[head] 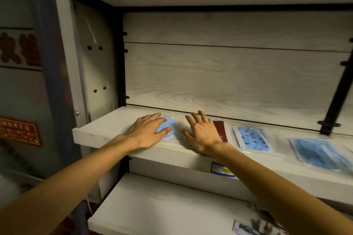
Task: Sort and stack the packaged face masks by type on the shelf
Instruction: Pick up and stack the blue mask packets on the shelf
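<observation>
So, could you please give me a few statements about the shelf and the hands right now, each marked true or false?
1. The left hand rests on a light blue mask packet. True.
2. The right hand holds a packet in the air. False: it lies flat and open on the shelf.
3. A dark red packet lies beside the right hand. True.
4. The patterned blue mask packet sits left of both hands. False: it lies to their right.

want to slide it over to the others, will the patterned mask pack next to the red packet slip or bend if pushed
The patterned pack looks thin and flat, so probably light and floppy. Its clear glossy wrapper would likely slide easily on the smooth shelf, though an edge may buckle.
</observation>
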The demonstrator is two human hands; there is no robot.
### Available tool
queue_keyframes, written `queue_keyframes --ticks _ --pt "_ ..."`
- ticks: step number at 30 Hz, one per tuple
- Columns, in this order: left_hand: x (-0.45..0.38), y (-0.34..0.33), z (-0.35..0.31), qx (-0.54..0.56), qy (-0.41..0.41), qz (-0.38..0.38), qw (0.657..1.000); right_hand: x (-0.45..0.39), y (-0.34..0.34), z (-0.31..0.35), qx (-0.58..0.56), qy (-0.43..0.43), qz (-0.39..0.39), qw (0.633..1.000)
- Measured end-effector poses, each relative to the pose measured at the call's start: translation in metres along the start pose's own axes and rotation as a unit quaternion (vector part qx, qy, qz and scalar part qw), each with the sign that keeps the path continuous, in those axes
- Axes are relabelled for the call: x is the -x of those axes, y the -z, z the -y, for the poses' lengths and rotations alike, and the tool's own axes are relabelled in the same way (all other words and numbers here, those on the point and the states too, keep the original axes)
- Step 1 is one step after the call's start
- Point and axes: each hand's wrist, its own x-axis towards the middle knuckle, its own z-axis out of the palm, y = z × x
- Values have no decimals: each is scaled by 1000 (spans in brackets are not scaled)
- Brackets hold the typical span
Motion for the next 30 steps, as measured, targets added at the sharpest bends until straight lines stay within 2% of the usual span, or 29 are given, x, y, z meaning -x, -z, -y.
queue_keyframes --ticks 4,9,16,19,24,30 --pt "14 0 -58 -50 -41 -30 997 50 29 -30 39 13 -1 999" --pt "37 -6 -152 -58 -87 -87 991 142 74 -80 72 31 -30 996" --pt "68 -19 -305 11 -184 -105 977 312 146 -182 168 42 3 985" --pt "83 -31 -376 26 -250 -112 961 380 174 -232 185 -13 -3 983" --pt "93 -40 -500 23 -393 -103 913 461 206 -297 177 -141 -24 974" --pt "64 -54 -609 48 -404 -102 908 514 226 -362 203 -222 -50 952"
